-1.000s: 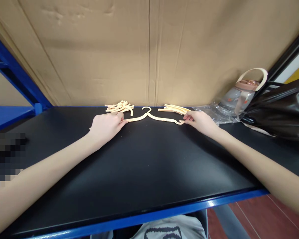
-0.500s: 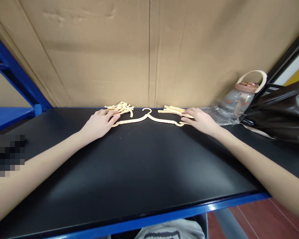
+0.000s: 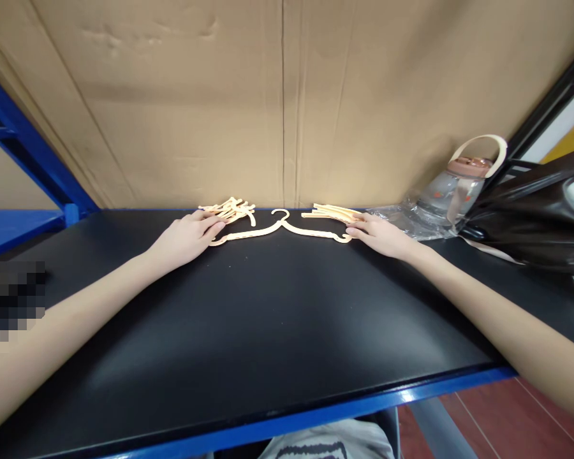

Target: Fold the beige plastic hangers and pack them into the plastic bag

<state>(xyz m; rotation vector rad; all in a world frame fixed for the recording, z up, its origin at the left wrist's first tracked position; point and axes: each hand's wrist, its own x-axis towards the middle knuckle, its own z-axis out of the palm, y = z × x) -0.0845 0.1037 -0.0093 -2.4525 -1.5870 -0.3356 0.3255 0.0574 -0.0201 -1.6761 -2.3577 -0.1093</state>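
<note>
A cream plastic hanger (image 3: 280,227) lies flat at the back of the black table (image 3: 268,319). My left hand (image 3: 184,237) rests palm down at the hanger's left end, fingers stretched out and touching it. My right hand (image 3: 379,233) lies flat at the hanger's right end, fingers extended toward it. Behind my left hand sits a small heap of cream hook pieces (image 3: 229,208). Beside my right fingertips lies a stack of cream straight bars (image 3: 332,212).
A cardboard wall (image 3: 282,95) stands behind the table. At the right are crumpled clear plastic (image 3: 402,220), a grey bottle with a cream handle (image 3: 459,185) and a black bag (image 3: 540,217). Blue shelf framing (image 3: 23,159) is at the left.
Both hands went from pinching the hanger's ends to lying flat and open. The hanger's left end has come out from under my left hand, which drew slightly left.
</note>
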